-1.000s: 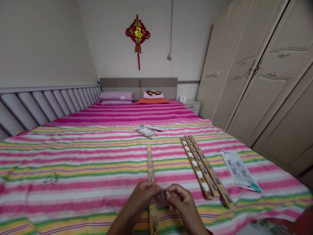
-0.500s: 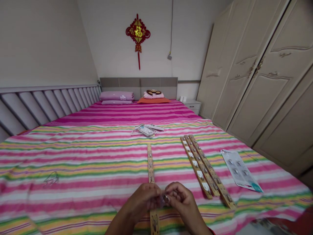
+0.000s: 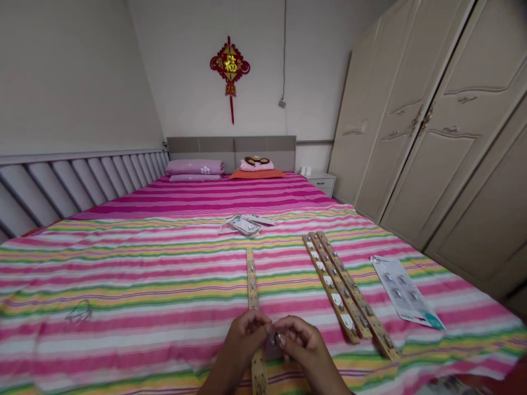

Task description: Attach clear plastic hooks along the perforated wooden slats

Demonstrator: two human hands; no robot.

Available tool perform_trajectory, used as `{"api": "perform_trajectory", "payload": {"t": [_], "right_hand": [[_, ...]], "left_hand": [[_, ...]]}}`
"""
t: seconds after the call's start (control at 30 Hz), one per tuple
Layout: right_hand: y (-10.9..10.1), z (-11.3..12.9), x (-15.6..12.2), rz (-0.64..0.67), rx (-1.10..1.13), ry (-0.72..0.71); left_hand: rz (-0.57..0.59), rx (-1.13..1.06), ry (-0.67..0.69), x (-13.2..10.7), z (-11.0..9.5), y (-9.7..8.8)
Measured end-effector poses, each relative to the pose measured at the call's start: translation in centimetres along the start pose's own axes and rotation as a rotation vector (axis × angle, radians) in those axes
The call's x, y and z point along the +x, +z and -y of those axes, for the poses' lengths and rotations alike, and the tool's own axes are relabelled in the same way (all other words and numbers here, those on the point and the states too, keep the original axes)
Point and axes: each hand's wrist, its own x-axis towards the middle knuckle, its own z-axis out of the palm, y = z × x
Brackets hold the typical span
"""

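My left hand and my right hand meet at the bottom middle, fingers curled together around a small shiny piece pinched between them. They hover over a long wooden strip with metal studs that lies lengthwise on the striped bedspread. What the piece is I cannot make out. Both wrists come up from the lower edge.
Three more studded wooden strips lie side by side to the right, with a white blister card beyond them. Several clear packets lie farther up the bed. Pillows sit at the headboard; a wardrobe lines the right wall.
The view has tilted slightly, so everything sits a little lower in the frame. My hands stay pinched together over the strip with only small finger movement.
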Motion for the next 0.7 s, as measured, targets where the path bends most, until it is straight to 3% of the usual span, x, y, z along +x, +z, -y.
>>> {"api": "perform_trajectory", "payload": {"t": [0.13, 0.3, 0.5, 0.7], "right_hand": [[-0.2, -0.7, 0.3, -0.067, 0.010, -0.005], [-0.2, -0.7, 0.5, -0.081, 0.034, -0.010], [0.0, -0.4, 0.5, -0.062, 0.007, 0.013], [-0.1, -0.5, 0.6, -0.037, -0.008, 0.029]], "left_hand": [[-0.095, 0.171, 0.180, -0.5, -0.8, -0.8], [-0.120, 0.532, 0.422, -1.3, -2.0, -0.7], [-0.149, 0.822, 0.490, -1.3, -1.7, -0.3], [-0.190, 0.844, 0.533, -1.3, -1.4, -0.1]]}}
